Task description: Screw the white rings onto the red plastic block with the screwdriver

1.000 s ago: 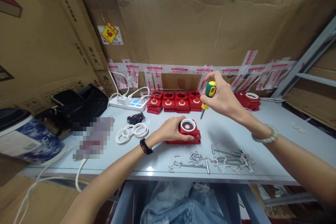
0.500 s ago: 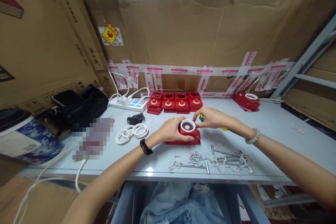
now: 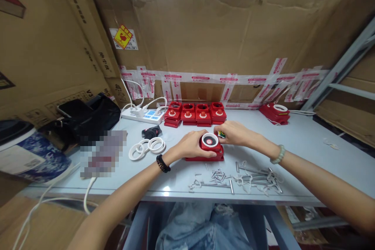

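My left hand (image 3: 191,144) is wrapped round a red plastic housing (image 3: 205,159) on the table, its thumb across the front. On top of the housing sits a white ring (image 3: 210,134) around a dark round centre. At the housing's right side, my right hand (image 3: 233,133) is closed, its fingertips close to the ring. A green and yellow tool (image 3: 222,134) shows between those fingers; most of it is hidden, so its kind is unclear. In front lie small screws (image 3: 218,175) and metal T-shaped pieces (image 3: 216,184).
Several red units with orange-red knobs (image 3: 195,114) stand at the back, beside a power strip (image 3: 143,116). Loose white rings (image 3: 156,145) and a small black object (image 3: 151,131) lie left. Another red unit (image 3: 275,114) is far right. Cardboard (image 3: 199,39) walls the back.
My right hand has moved slightly left, its fingers now curled more around the green and yellow tool. A yellow part visible below that hand before is now hidden. My left hand stays on the housing.
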A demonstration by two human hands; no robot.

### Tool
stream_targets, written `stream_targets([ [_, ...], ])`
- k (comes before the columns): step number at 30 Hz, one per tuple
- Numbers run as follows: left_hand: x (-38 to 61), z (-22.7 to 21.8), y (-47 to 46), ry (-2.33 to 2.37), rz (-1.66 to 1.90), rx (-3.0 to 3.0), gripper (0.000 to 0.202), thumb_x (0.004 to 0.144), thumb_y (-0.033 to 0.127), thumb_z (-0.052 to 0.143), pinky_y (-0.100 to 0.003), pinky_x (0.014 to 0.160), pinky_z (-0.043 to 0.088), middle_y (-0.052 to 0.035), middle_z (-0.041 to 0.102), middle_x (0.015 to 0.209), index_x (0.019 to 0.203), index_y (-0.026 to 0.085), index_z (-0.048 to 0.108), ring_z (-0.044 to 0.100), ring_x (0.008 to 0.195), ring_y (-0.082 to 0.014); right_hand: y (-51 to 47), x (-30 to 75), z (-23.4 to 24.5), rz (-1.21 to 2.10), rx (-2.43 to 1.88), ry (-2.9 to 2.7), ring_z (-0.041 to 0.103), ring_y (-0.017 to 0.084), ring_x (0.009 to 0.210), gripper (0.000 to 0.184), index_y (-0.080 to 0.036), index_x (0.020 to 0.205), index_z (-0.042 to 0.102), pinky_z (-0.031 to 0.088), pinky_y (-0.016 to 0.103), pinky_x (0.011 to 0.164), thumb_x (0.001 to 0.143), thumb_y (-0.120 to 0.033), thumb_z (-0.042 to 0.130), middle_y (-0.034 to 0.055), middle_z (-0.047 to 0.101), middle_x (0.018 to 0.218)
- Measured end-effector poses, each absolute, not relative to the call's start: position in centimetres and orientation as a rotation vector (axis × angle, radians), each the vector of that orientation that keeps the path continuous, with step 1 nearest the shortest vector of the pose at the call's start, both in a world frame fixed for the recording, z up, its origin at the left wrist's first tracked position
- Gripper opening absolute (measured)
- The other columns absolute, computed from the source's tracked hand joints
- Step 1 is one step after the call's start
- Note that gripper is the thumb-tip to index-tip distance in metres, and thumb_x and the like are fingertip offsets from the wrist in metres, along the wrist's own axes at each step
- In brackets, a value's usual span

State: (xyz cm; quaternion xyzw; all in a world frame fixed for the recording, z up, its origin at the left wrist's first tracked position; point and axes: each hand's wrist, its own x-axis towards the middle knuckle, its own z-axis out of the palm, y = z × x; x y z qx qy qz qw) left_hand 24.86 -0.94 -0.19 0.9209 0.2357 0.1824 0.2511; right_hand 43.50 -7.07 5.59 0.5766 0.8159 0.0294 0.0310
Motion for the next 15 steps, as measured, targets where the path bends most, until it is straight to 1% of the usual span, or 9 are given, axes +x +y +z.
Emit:
stream_targets([
  [3,24.8,-0.2,-0.9,0.641,0.495,2.51,0.049,0.065,0.051,0.071,-0.031,0.069,0.044,-0.0046,0.068,0.089,0.099,0.019,0.057,0.062,0.078,-0.0236,-6.9,43.6,5.7,0.076,1.762,2.534,0.061,0.019,0.069,0.014,-0.018,0.085,0.067,0.027,0.027,0.055,0.076,-0.024,0.057,0.0082,0.07,0.077],
  [6,24.8,-0.1,-1.0,0.641,0.488,2.504,0.049,0.065,0.053,0.07,-0.03,0.067,0.043,-0.0044,0.067,0.088,0.098,0.019,0.057,0.062,0.077,-0.0232,-6.6,44.1,5.7,0.04,1.8,2.559,0.061,0.02,0.073,0.024,-0.018,0.094,0.067,0.032,0.027,0.059,0.075,-0.031,0.06,0.0085,0.071,0.083],
  [9,24.8,0.1,-1.2,0.646,0.483,2.492,0.051,0.064,0.056,0.07,-0.029,0.066,0.043,-0.0037,0.067,0.085,0.096,0.019,0.057,0.061,0.076,-0.0223,-6.6,44.7,5.8,0.009,1.8,2.581,0.06,0.021,0.074,0.028,-0.018,0.096,0.068,0.035,0.028,0.062,0.076,-0.036,0.06,0.0088,0.07,0.083],
  [12,24.9,0.1,-1.2,0.643,0.487,2.491,0.051,0.064,0.058,0.069,-0.028,0.064,0.043,-0.003,0.066,0.084,0.095,0.019,0.057,0.061,0.075,-0.0216,-6.7,45.1,5.8,-0.046,1.767,2.609,0.06,0.019,0.074,0.023,-0.02,0.096,0.069,0.036,0.028,0.064,0.079,-0.029,0.056,0.007,0.07,0.083],
  [15,24.9,0.1,-1.2,0.641,0.493,2.493,0.051,0.064,0.059,0.069,-0.028,0.064,0.043,-0.0027,0.066,0.082,0.094,0.019,0.057,0.061,0.074,-0.0213,-6.9,45.0,5.8,-0.047,1.785,2.591,0.061,0.018,0.074,0.026,-0.022,0.098,0.069,0.036,0.027,0.065,0.077,-0.019,0.054,0.0056,0.071,0.083],
])
